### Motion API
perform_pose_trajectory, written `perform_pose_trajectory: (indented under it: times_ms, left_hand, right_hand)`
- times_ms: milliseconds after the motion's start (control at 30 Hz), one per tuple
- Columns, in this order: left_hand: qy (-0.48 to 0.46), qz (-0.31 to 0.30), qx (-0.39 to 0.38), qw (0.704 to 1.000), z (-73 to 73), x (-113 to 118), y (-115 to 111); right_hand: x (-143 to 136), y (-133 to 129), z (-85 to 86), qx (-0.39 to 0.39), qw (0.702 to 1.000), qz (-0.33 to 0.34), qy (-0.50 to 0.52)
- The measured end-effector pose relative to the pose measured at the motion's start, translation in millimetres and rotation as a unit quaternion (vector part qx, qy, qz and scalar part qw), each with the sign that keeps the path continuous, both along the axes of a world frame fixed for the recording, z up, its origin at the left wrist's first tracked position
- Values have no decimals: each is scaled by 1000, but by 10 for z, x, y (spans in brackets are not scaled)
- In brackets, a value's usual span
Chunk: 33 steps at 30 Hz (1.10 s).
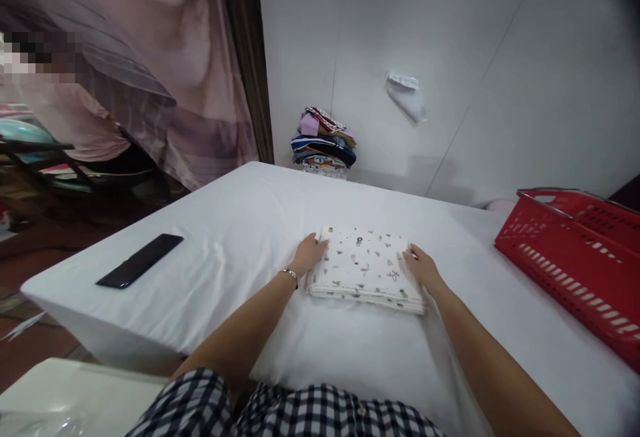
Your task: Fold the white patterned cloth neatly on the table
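A folded white cloth [363, 264] with small grey and dark printed figures lies flat in several layers on the white-covered table [240, 224]. My left hand [310, 255] holds its left edge, a bracelet on the wrist. On the opposite edge, my right hand [421, 268] grips the cloth, and a small shiny band shows at a finger. The fingertips of both hands are partly hidden by the cloth. Something thin and see-through, like clear plastic, spreads from the near side of the cloth towards my body and beside my right forearm.
A red plastic basket [575, 264] with a metal handle stands at the right. A flat black object [141, 261] lies at the left. Folded clothes [325, 140] are stacked beyond the far edge by the wall. A person [85, 117] is behind the curtain [200, 57], far left.
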<state>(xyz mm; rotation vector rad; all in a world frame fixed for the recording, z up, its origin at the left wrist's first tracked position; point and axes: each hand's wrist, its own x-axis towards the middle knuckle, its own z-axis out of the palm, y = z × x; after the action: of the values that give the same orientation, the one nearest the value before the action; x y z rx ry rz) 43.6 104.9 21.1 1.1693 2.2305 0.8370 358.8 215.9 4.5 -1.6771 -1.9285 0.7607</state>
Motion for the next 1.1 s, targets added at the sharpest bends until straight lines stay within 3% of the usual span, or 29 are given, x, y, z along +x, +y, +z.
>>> perform_pose_trajectory:
  times_ms: [133, 300, 567, 900, 1100]
  left_hand:
    - [-36, 36, -34, 998, 91, -12, 99]
    - [-71, 48, -72, 994, 90, -75, 271]
    - [-90, 39, -51, 994, 113, -19, 302]
    - [-45, 23, 8, 999, 48, -6, 316]
    - [-42, 42, 32, 998, 9, -36, 452]
  right_hand:
    - [37, -45, -13, -22, 999, -22, -41]
    - [-30, -13, 63, -34, 993, -3, -109]
    - [-90, 86, 101, -53, 992, -8, -112]
    - [-118, 123, 103, -72, 997, -40, -9]
    - [-80, 126, 142, -144, 984, -29, 101]
